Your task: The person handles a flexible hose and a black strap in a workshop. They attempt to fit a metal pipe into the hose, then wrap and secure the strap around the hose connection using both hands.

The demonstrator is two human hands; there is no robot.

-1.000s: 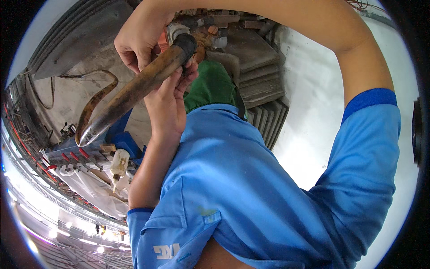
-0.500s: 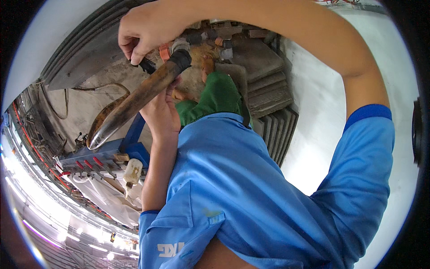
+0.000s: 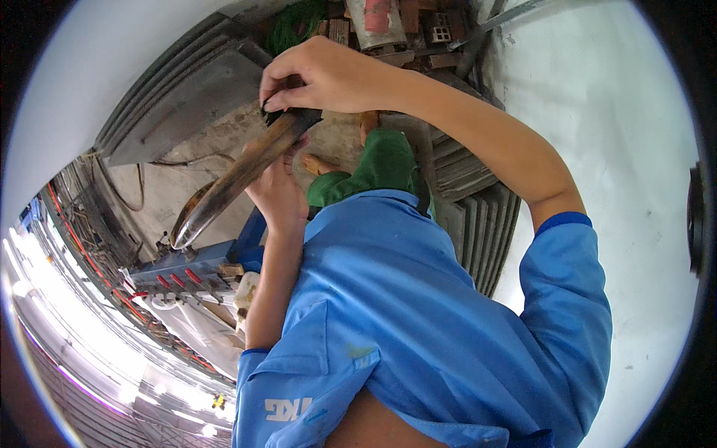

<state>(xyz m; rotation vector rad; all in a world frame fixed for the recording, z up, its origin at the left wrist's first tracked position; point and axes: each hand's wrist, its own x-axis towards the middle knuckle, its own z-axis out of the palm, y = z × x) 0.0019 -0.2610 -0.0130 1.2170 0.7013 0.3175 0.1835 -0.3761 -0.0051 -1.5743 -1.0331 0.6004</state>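
Since earlier frame: view shifted. Right hand (image 3: 328,75) pinches black fitting on wooden handle (image 3: 239,175), left hand (image 3: 278,196) grasps handle; fitting unfinished.

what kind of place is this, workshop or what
Likely a rough workshop or building-site yard: stacked grey ribbed sheets by a white wall, bricks and scrap on bare concrete, and a blue machine beside the worn curved blade that both hands grip.

Two hands (image 3: 328,75) (image 3: 278,196), one long brown blade (image 3: 239,175), three red handles (image 3: 178,278).
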